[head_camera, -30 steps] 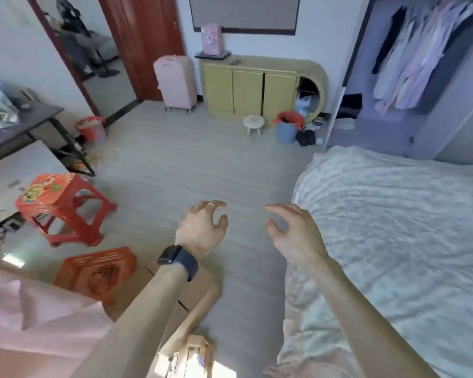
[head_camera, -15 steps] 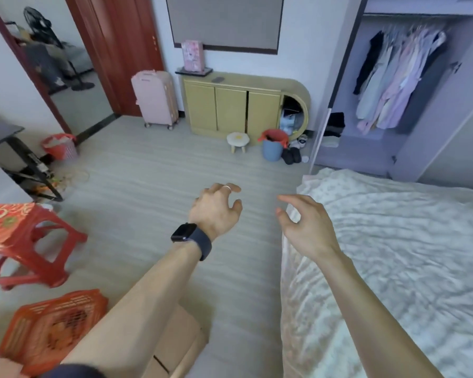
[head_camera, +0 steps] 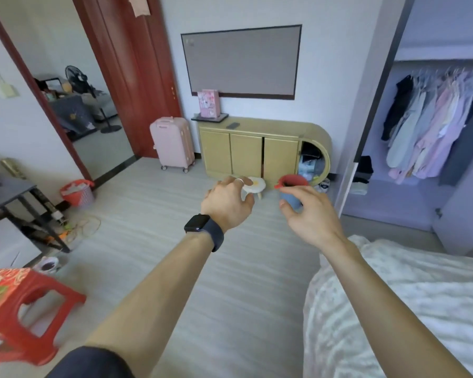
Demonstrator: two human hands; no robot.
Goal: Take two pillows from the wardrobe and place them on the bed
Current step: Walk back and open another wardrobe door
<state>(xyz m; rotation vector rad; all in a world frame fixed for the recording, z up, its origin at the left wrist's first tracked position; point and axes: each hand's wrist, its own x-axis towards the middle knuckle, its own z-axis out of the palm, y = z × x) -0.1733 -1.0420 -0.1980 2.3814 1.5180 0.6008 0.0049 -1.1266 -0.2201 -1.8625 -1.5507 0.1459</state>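
Note:
The open wardrobe (head_camera: 437,126) stands at the far right, with several hanging clothes (head_camera: 432,132) on a rail and folded items low at its left. No pillows show in it. The bed (head_camera: 410,301), covered in a white patterned sheet, fills the lower right. My left hand (head_camera: 227,201), with a ring and a dark watch on the wrist, is held out over the floor, fingers apart and empty. My right hand (head_camera: 309,214) is out beside it, fingers loosely curled and apart, holding nothing.
A yellow cabinet (head_camera: 257,151) stands against the far wall, a pink suitcase (head_camera: 174,144) to its left, a small white stool (head_camera: 254,185) and a blue bin with a red rim (head_camera: 292,184) before it. A red stool (head_camera: 19,309) is lower left, a dark desk (head_camera: 6,192) at left.
The view has tilted up and moved forward toward the far wall. The orange crate and cardboard have left the frame. Both hands stay out in front, empty.

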